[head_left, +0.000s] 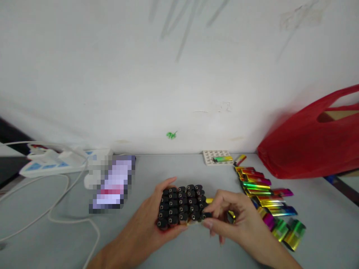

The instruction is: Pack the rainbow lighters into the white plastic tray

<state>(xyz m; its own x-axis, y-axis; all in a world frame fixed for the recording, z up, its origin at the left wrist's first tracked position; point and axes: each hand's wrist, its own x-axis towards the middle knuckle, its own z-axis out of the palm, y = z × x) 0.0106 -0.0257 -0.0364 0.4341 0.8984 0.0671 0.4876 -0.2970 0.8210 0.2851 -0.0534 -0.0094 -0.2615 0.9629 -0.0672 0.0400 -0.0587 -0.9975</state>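
Observation:
My left hand [153,211] is wrapped round the left side of a tight block of lighters [182,203], their black tops facing up in rows. What holds the block together underneath is mostly hidden. At its near right corner, my right hand [234,215] pinches the black top of a lighter [206,215] between thumb and fingertips. Another lighter with a shiny gold end [231,216] shows inside the curled fingers of that hand. Just right of it, several loose metallic lighters [256,183] in gold, green, red and purple lie on the grey table [157,168].
Against the wall, a white tray with holes [209,158] has a green-yellow lighter [223,159] across it. A red bag [303,145] stands at the right. To the left are a phone [114,183], a power strip [53,164] and a loose white cable [70,221].

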